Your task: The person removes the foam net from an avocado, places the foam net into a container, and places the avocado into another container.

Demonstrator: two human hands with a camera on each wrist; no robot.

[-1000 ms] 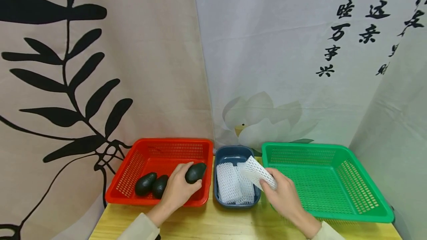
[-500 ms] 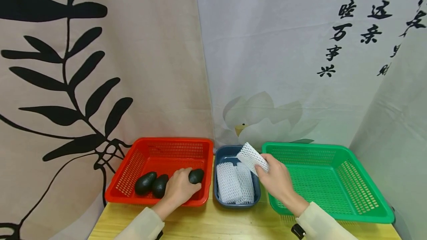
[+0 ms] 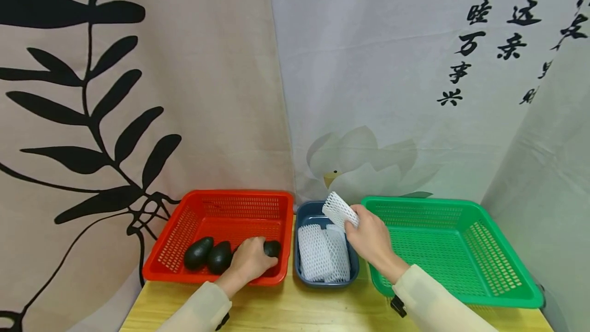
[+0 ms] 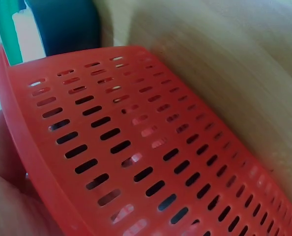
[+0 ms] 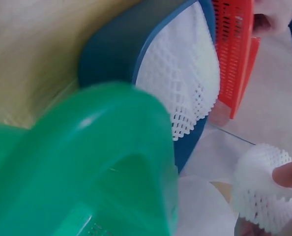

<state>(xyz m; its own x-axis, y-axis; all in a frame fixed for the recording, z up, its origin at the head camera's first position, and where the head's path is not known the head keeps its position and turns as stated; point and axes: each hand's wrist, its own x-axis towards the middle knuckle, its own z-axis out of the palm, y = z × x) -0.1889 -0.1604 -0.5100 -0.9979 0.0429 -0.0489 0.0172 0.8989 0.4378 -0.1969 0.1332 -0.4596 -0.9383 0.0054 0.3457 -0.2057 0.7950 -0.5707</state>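
Observation:
In the head view my left hand reaches down into the red basket, fingers and thumb around a dark avocado whose tip shows past the thumb. Two more avocados, one farther left and one beside the hand, lie in the basket; a dark sliver behind the hand is mostly hidden. My right hand pinches a white foam net sleeve above the blue bin. The right wrist view shows the same sleeve under a fingertip. The basket wall hides most of the left hand in its wrist view.
Several folded foam net sleeves lie in the blue bin, between the two baskets. A green basket stands on the right, its rim close under my right wrist. All stand on a wooden table before a printed cloth.
My left hand has lowered into the red basket with the avocado. My right hand has moved up and left, carrying the foam net sleeve.

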